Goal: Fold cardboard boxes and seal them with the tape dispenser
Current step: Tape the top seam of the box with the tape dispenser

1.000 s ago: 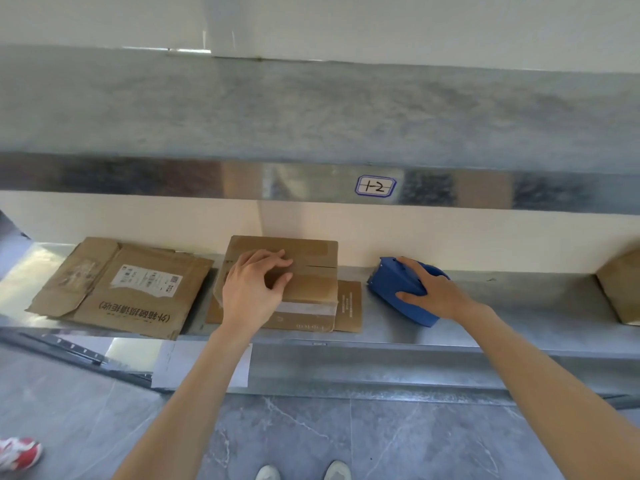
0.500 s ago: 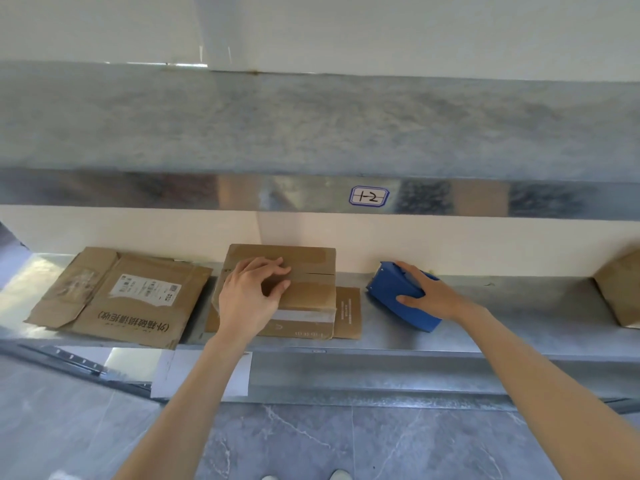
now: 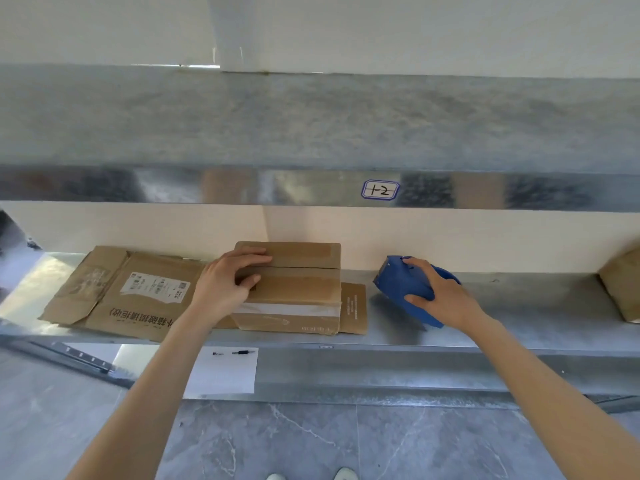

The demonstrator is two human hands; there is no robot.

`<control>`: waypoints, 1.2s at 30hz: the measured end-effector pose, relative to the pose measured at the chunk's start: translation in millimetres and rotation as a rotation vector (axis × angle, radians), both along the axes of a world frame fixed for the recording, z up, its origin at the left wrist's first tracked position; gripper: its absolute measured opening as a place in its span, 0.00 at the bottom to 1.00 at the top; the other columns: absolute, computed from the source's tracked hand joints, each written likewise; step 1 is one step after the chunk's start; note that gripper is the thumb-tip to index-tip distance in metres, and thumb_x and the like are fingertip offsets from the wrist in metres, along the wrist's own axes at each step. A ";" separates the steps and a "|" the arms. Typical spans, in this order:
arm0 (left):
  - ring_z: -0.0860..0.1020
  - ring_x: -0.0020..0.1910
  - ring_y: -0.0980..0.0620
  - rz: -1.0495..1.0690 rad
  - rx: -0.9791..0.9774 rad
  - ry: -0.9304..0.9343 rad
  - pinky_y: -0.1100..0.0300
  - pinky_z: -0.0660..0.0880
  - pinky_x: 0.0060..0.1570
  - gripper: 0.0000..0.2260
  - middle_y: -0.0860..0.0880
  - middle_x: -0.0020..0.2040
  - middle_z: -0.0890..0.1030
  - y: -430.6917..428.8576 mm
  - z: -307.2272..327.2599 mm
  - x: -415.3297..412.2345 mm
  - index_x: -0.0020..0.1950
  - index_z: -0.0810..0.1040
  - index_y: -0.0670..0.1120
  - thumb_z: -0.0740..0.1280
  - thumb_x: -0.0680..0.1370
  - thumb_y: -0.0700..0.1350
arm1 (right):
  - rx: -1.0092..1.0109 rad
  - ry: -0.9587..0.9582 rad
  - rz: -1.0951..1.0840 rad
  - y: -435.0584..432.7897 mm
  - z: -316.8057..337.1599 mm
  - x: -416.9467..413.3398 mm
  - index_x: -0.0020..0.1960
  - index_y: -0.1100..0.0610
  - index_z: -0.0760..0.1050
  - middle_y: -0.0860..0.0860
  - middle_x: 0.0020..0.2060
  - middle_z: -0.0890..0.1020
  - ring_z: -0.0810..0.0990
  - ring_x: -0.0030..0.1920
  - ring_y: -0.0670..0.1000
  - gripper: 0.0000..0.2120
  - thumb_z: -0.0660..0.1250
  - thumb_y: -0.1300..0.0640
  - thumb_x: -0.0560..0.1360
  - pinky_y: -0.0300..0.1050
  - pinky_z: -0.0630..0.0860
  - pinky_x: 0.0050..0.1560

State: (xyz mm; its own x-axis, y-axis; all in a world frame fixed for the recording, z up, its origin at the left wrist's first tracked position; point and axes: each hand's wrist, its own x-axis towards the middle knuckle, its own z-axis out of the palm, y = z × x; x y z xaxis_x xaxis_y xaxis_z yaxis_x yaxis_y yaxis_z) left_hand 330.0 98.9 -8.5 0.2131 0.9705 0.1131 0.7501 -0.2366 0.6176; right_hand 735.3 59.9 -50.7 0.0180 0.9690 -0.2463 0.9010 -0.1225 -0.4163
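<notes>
My left hand (image 3: 225,289) curls its fingers over the left end of the closed box (image 3: 298,296), and my right hand (image 3: 445,299) wraps round the blue tape dispenser (image 3: 401,284) (it sits on the shelf (image 3: 519,317) under my palm). A flat cardboard (image 3: 131,292) lies just left of my left fingers.

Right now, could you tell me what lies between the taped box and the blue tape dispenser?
In the head view, a flat cardboard piece pokes out from under the box; past it, only bare metal shelf reaches the tape dispenser.
</notes>
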 end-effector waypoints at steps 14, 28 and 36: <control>0.65 0.68 0.72 -0.168 -0.145 -0.330 0.59 0.58 0.74 0.23 0.59 0.67 0.75 11.7 -11.3 -33.0 0.55 0.81 0.59 0.70 0.74 0.30 | 0.353 -0.060 -0.043 -25.1 101.3 -81.0 0.67 0.35 0.56 0.46 0.32 0.75 0.74 0.31 0.48 0.23 0.64 0.41 0.77 0.43 0.66 0.32; 0.64 0.73 0.66 -0.243 -0.183 -0.458 0.62 0.71 0.66 0.18 0.62 0.68 0.74 8.3 -24.2 -32.5 0.59 0.78 0.57 0.75 0.74 0.41 | 0.256 -0.075 0.197 -6.8 105.7 -189.5 0.70 0.29 0.50 0.49 0.44 0.81 0.78 0.36 0.51 0.26 0.61 0.39 0.78 0.49 0.77 0.40; 0.62 0.64 0.81 -0.227 -0.236 -0.518 0.66 0.67 0.65 0.16 0.69 0.63 0.75 0.7 -26.0 -27.7 0.59 0.77 0.58 0.74 0.76 0.42 | 0.146 -0.088 0.276 7.6 104.0 -186.3 0.74 0.32 0.50 0.52 0.34 0.77 0.75 0.33 0.49 0.29 0.61 0.40 0.79 0.44 0.71 0.36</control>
